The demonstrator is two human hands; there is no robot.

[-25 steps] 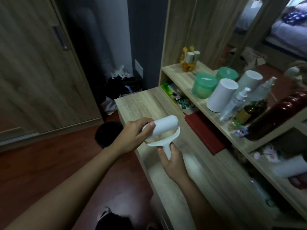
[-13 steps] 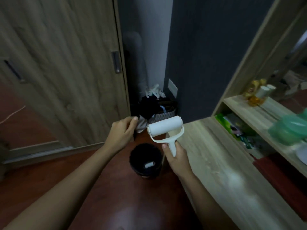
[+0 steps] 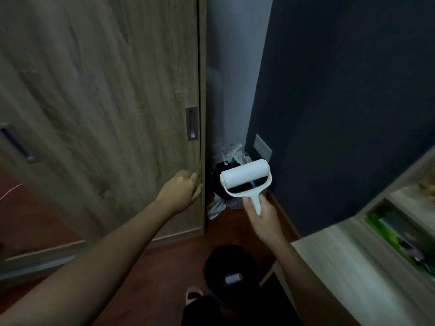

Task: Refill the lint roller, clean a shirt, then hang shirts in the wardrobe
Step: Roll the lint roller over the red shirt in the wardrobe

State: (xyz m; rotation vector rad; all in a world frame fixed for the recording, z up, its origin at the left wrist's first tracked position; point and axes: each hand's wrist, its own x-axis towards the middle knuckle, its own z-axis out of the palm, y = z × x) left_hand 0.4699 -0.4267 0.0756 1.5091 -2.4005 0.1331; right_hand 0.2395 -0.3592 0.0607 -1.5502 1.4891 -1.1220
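My right hand (image 3: 262, 215) grips the handle of the white lint roller (image 3: 246, 177), which carries a full white roll and is held upright in mid-air. My left hand (image 3: 181, 192) reaches out with curled fingers to the right edge of the wooden wardrobe door (image 3: 106, 109), just below its recessed metal handle (image 3: 191, 123). Whether the fingers touch the door edge is unclear. No shirt is in view.
A black waste bin (image 3: 231, 274) with a small roll core inside stands on the red-brown floor below my hands. Bags and clothes (image 3: 229, 161) are piled in the corner gap beside the dark wall. A light wooden desk (image 3: 341, 269) is at the right.
I have turned left from the desk toward the wardrobe. My left hand let go of the roll and moved to the door edge. The roller stays in my right hand.
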